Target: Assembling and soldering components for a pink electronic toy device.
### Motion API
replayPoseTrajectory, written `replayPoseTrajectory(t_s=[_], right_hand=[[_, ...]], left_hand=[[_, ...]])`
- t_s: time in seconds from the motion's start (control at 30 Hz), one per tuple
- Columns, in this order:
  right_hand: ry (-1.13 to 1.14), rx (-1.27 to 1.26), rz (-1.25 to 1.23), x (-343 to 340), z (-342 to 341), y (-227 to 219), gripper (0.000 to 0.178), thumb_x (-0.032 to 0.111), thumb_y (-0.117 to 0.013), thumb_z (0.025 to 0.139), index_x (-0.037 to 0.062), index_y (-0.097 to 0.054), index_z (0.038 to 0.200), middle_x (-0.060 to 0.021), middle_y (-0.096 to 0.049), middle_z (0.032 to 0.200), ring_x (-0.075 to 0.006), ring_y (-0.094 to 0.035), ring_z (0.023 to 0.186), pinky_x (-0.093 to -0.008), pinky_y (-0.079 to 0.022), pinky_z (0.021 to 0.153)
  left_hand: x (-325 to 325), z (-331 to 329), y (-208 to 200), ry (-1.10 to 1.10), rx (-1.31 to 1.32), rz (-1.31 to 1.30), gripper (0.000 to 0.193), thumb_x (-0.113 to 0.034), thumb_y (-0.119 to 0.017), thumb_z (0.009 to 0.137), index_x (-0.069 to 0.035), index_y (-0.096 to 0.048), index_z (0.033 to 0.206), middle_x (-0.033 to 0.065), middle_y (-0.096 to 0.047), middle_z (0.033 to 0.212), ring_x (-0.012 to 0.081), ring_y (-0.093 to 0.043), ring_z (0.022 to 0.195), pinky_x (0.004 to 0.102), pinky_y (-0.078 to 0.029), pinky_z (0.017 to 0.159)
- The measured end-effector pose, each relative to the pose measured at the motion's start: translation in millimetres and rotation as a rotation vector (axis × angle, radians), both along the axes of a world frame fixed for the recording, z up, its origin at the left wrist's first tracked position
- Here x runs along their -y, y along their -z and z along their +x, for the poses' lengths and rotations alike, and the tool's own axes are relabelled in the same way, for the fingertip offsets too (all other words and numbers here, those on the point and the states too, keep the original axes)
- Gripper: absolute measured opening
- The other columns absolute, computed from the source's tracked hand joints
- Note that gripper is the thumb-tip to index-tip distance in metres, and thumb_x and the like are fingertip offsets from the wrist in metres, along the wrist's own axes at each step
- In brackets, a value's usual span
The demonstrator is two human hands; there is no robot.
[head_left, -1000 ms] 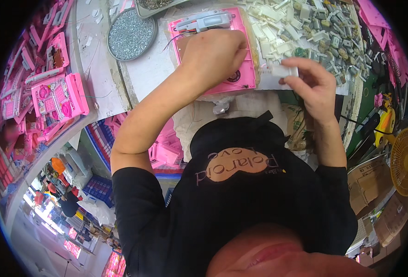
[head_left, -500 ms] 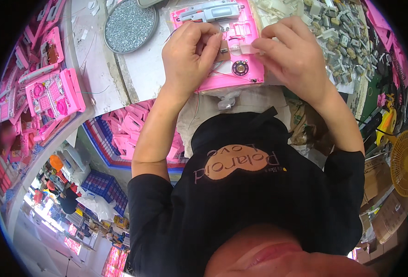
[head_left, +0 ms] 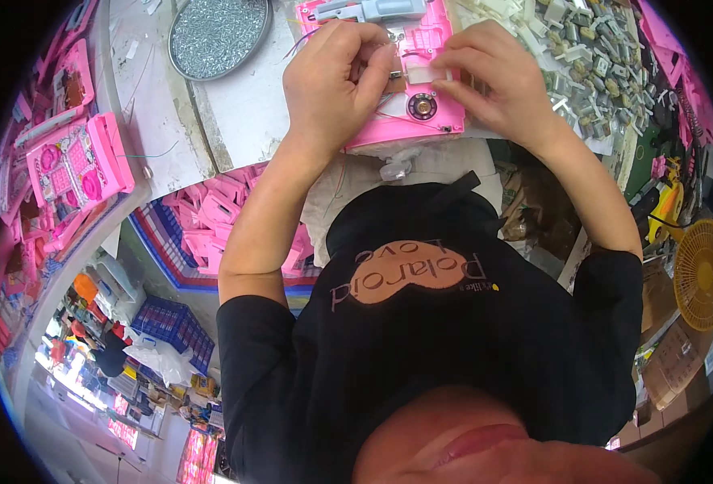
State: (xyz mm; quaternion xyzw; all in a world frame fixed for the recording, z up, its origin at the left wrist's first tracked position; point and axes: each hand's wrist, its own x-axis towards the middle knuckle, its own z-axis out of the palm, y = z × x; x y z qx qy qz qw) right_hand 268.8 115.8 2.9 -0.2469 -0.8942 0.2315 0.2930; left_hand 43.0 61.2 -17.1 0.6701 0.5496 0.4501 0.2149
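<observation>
A pink plastic housing (head_left: 405, 129) lies on the table in front of me, with a grey part (head_left: 373, 10) across its far end and a round black speaker (head_left: 422, 106) near its close end. My left hand (head_left: 332, 81) is closed over the left side of the housing; its thumb and forefinger pinch together, hiding whatever is between them. Beside that thumb shows a small brown board with a metal piece (head_left: 395, 74). My right hand (head_left: 502, 85) grips the right end of a whitish flat piece (head_left: 421, 75) between thumb and forefinger, over the middle of the housing.
A round tray of small screws (head_left: 219, 40) stands at the far left. Several small motor-like parts and white plastic pieces (head_left: 590, 64) are heaped at the right. Pink toy cases (head_left: 78, 165) pile up on the left, and pink parts fill a bin (head_left: 219, 214) below the table edge.
The whole view has shifted slightly. My right fingers have moved the whitish piece a little left over the housing, above the speaker. My left hand keeps its pinch.
</observation>
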Motion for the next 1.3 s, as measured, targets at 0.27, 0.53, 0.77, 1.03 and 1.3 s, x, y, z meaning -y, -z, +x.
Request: replayPoseTrajectory(t_s=[0.27, 0.53, 0.77, 1.03, 1.3], right_hand=[[0.05, 0.072, 0.012, 7.5, 3.7, -2.7, 0.022, 0.013, -0.08, 0.079, 0.0072, -0.072, 0.099, -0.0081, -0.067, 0.099, -0.0295, -0.062, 0.097, -0.0387, -0.053, 0.081], [0.608, 0.366, 0.228, -64.5, 93.2, -21.9, 0.026, 0.011, -0.069, 0.075, 0.0024, -0.067, 0.099, -0.0153, -0.061, 0.103, -0.037, -0.054, 0.103, -0.0461, -0.044, 0.094], [0.755, 0.491, 0.265, -71.9, 110.3, -37.8, 0.03, 0.013, -0.071, 0.073, 0.0042, -0.068, 0.102, -0.0167, -0.061, 0.103, -0.0383, -0.054, 0.103, -0.0467, -0.046, 0.092], [0.878, 0.418, -0.015, -87.6, 116.1, -51.3, 0.027, 0.023, -0.074, 0.074, 0.0021, -0.075, 0.09, -0.0178, -0.07, 0.085, -0.0376, -0.065, 0.09, -0.0465, -0.052, 0.081], [0.772, 0.557, 0.167, -121.6, 126.8, -32.9, 0.027, 0.026, -0.068, 0.078, -0.0007, -0.075, 0.081, -0.0229, -0.068, 0.071, -0.0403, -0.067, 0.081, -0.0481, -0.052, 0.081]], left_hand=[[5.3, -4.0, -16.9, 0.388, -0.325, 0.121, 0.027, -0.02, -0.082, 0.077, -0.013, -0.075, 0.103, 0.007, -0.061, 0.102, 0.0255, -0.06, 0.085, 0.0414, -0.045, 0.078], [4.0, -1.3, -22.0, 0.375, -0.429, 0.06, 0.027, -0.025, -0.082, 0.077, -0.013, -0.076, 0.101, 0.0071, -0.061, 0.101, 0.0254, -0.059, 0.089, 0.0418, -0.043, 0.081], [4.1, 1.3, -22.1, 0.35, -0.436, 0.025, 0.026, -0.023, -0.082, 0.077, -0.013, -0.076, 0.101, 0.0047, -0.062, 0.1, 0.0238, -0.059, 0.087, 0.0396, -0.042, 0.081], [4.7, 1.3, -21.3, 0.348, -0.398, 0.06, 0.025, -0.014, -0.08, 0.078, -0.011, -0.075, 0.102, 0.0057, -0.062, 0.097, 0.0237, -0.059, 0.084, 0.0384, -0.043, 0.079], [2.6, 0.8, -22.5, 0.334, -0.308, 0.046, 0.022, -0.013, -0.078, 0.081, -0.01, -0.074, 0.102, 0.0055, -0.063, 0.097, 0.0238, -0.06, 0.085, 0.0379, -0.045, 0.078]])
